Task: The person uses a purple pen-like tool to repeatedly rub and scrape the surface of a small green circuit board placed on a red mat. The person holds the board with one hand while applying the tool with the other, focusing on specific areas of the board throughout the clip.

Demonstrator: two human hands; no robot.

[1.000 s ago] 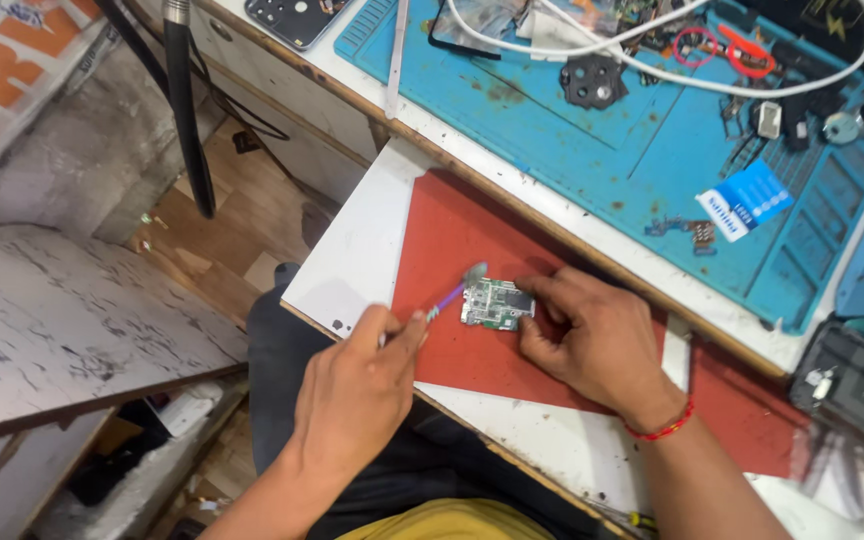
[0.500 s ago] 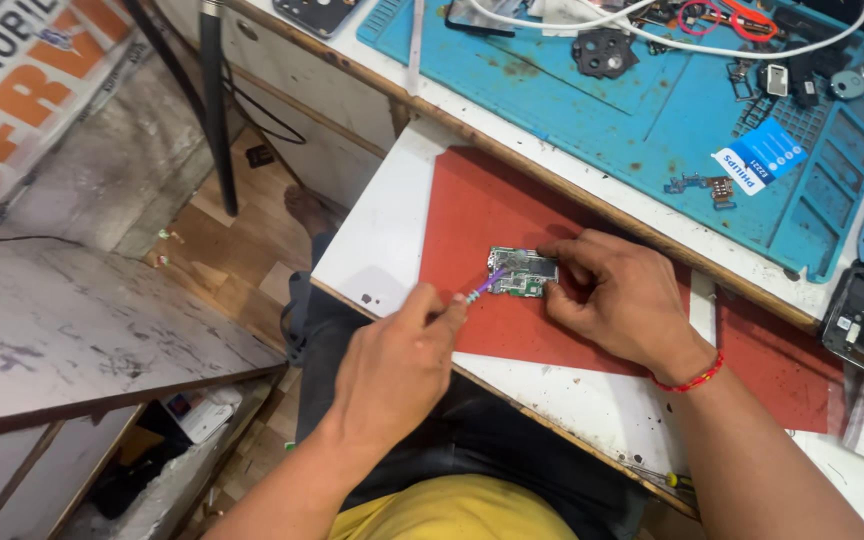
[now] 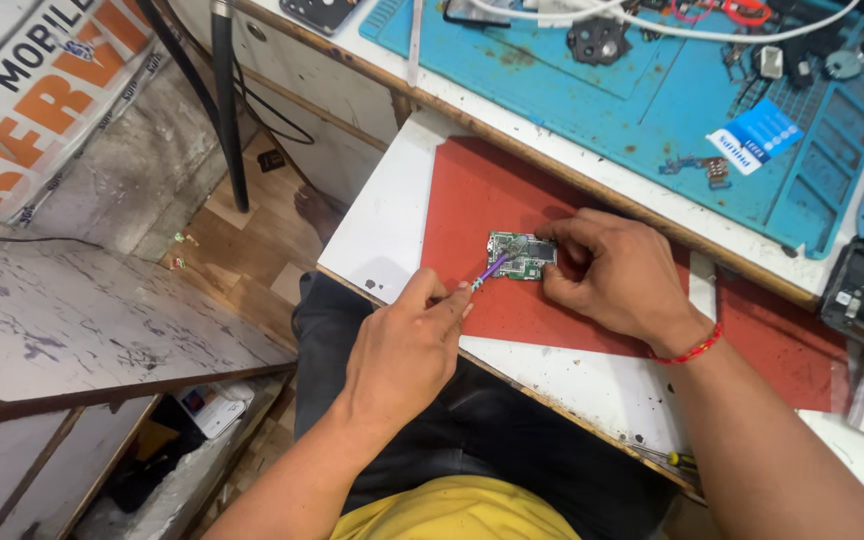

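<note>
Board [image 3: 521, 256] (small, green) is laid on the red mat [image 3: 472, 200], at 12 o'clock from the lap. It is pinned at its 3 o'clock edge by the right hand [image 3: 617, 277]. A purple tool [image 3: 489, 272] is pinched in the left hand [image 3: 407, 345], tip touching the board's 9 o'clock edge.

The small circuit board [image 3: 522, 256] is green, and the thin tool [image 3: 489, 272] is purple. The mat [image 3: 482, 200] is red on a white table [image 3: 382, 230]. The big work mat [image 3: 672, 100] is blue.
</note>
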